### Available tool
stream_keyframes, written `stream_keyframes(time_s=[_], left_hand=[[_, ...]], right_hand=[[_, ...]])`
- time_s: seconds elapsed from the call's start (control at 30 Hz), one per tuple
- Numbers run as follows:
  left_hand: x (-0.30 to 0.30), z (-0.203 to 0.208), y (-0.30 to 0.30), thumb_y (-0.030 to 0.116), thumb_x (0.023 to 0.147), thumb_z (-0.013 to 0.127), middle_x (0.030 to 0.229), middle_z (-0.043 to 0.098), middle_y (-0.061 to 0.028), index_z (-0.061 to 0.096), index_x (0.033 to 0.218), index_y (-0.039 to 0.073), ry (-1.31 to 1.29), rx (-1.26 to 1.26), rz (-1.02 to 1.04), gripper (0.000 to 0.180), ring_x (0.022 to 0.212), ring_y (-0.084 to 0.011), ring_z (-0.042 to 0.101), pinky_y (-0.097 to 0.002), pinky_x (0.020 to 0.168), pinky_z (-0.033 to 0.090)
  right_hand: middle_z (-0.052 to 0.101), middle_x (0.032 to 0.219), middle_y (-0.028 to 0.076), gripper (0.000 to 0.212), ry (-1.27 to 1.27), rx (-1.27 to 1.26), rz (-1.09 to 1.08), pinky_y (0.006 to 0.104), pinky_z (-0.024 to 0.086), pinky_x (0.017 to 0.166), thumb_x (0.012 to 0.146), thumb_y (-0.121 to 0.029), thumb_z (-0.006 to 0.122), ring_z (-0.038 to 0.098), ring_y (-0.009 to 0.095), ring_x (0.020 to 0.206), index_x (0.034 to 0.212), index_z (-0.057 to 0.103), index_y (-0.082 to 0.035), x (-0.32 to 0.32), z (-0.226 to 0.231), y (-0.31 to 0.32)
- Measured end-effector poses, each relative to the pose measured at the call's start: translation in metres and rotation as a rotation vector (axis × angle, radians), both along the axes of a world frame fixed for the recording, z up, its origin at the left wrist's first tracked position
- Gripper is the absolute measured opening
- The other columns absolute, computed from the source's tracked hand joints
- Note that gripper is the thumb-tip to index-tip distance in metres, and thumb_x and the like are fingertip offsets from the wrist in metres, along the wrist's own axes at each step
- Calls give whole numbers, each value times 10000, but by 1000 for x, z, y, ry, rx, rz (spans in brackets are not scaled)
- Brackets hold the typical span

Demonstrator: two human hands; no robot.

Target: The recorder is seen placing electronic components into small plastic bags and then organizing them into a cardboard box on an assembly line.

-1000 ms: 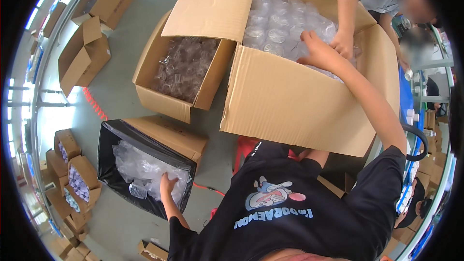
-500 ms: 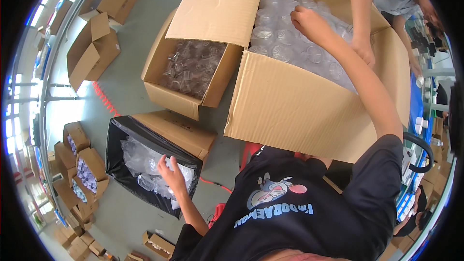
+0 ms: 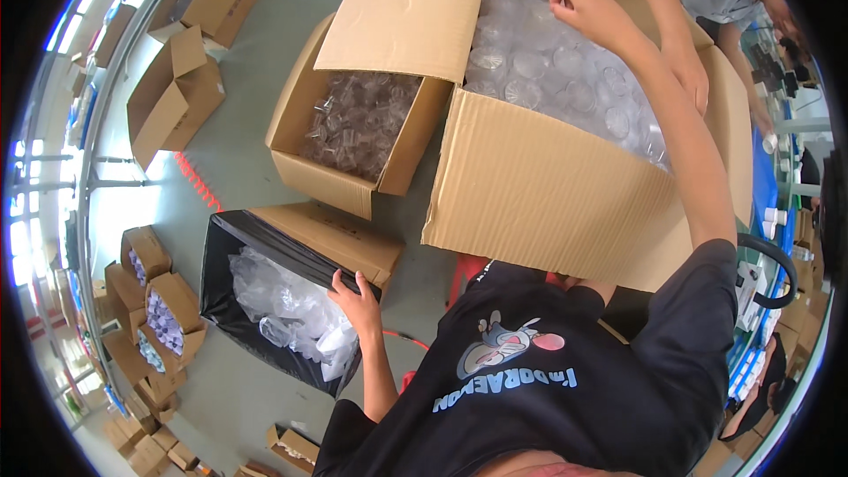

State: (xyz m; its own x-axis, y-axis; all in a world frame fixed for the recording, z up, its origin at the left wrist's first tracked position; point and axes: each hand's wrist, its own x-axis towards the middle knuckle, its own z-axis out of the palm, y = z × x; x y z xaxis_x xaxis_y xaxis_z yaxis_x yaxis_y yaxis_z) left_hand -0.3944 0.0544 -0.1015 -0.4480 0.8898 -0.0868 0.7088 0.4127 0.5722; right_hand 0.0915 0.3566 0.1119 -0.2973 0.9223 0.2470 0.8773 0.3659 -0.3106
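Clear round plastic containers [image 3: 523, 93] below curled right hand [image 3: 587, 9], contents indeterminable; spread left hand [image 3: 356, 307] now withdrawn from crumpled transparent film [image 3: 281, 296], release apparently complete.

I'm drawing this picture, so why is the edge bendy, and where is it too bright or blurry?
In the head view, the fisheye lens curves the rail and leaves black corners; also in the head view, white glare beside that rail hides detail, while the left hand and right hand look fairly sharp.
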Motion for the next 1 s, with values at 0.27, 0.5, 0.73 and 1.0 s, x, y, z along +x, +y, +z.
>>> stream_keyframes(time_s=[0.27,0.5,0.73,1.0], left_hand=[[1,1,6,206,915,606,1137,449,-282,470,1242,-29,-52,21,0,425,1053,-450,501,-453,953,394],[2,6,5,186,907,612,1165,441,-289,455,1260,-36,-71,29,10,446,1093,-453,479,-454,979,375],[36,96,53,78,902,591,1338,433,-222,483,1246,-51,-69,453,13,384,1249,-343,438,-427,1060,341],[201,235,240,77,916,576,1094,641,-161,627,1090,-18,-555,600,-1044,205,1002,-263,636,-326,857,486]], right_hand=[[532,767,119,91,-10,47,-68,359,440,670,847,-62,537,506,238,700,822,503,18,-1,-13,9],[576,777,115,142,-28,-93,-205,360,469,672,899,-116,500,591,215,734,867,525,20,-13,-5,13],[554,708,60,165,324,-301,-453,290,477,595,929,-151,475,551,138,634,877,534,-7,-11,-3,12],[531,723,10,196,427,-452,-376,280,486,621,950,-196,456,509,97,646,878,542,-35,1,-14,9]])
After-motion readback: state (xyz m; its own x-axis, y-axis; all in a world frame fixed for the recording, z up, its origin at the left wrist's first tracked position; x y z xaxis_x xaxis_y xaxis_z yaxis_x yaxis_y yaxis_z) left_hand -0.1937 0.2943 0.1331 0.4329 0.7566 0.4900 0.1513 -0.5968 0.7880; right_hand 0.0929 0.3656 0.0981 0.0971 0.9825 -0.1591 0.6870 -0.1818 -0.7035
